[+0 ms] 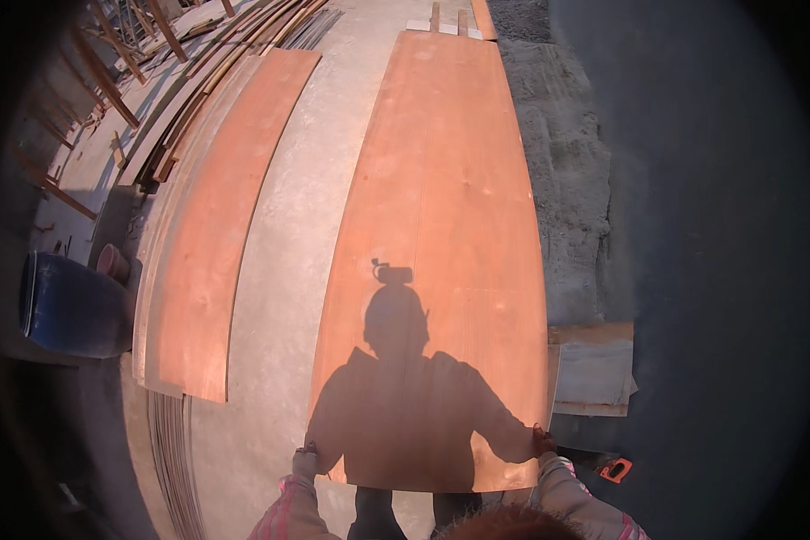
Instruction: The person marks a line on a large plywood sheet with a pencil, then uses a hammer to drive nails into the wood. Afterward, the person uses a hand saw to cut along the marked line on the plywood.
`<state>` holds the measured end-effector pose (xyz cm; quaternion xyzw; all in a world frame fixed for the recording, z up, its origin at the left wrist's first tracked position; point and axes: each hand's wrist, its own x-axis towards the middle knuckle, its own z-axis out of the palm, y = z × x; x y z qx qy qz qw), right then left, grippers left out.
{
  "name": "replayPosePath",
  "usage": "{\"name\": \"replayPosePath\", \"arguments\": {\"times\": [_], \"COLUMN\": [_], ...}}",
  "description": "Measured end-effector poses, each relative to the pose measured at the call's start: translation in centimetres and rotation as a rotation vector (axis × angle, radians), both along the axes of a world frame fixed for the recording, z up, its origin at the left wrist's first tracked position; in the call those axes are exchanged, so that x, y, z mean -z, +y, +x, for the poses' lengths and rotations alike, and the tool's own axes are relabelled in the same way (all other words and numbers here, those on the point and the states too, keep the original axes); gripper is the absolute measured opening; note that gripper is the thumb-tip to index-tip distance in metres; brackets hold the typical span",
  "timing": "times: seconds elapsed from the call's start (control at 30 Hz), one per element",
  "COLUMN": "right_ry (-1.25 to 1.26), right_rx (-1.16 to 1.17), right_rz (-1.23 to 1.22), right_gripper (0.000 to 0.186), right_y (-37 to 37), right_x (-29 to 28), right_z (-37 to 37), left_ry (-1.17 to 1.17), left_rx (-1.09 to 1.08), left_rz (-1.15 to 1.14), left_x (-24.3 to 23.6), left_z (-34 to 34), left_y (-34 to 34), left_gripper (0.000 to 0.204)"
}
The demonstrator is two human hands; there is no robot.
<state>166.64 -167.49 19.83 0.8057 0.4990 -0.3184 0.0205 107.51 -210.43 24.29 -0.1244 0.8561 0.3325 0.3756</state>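
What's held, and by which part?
Left hand and right hand hold a large orange rectangular wooden sheet by its side edges, near the closest end.

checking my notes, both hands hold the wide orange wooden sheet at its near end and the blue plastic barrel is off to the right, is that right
Not quite: in the head view the blue plastic barrel is off to the left. The left hand and right hand do hold the wide orange wooden sheet at its near end.

No readable text, labels, brands, numbers or signs — none anywhere in view.
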Motion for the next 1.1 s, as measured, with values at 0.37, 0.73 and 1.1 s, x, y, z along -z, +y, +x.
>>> {"name": "replayPosePath", "arguments": {"times": [0.37,0.73,1.1], "right_ry": [-0.104,0.231,0.007], "right_rx": [-0.17,-0.406,-0.644], "right_rz": [-0.026,0.241,0.378], "right_gripper": [0.089,0.049,0.062], "right_y": [16.9,41.5,46.5], "right_x": [-10.0,-5.7,4.2], "right_z": [-15.0,-29.8,-34.4], "left_ry": [0.127,0.12,0.195], "left_rx": [0.078,0.032,0.098], "left_rz": [-0.07,0.326,0.351], "left_x": [-0.6,3.5,10.0], "left_z": [-6.9,-30.3,-35.6], "left_y": [11.2,33.8,41.9], "left_gripper": [0.068,0.04,0.029]}}
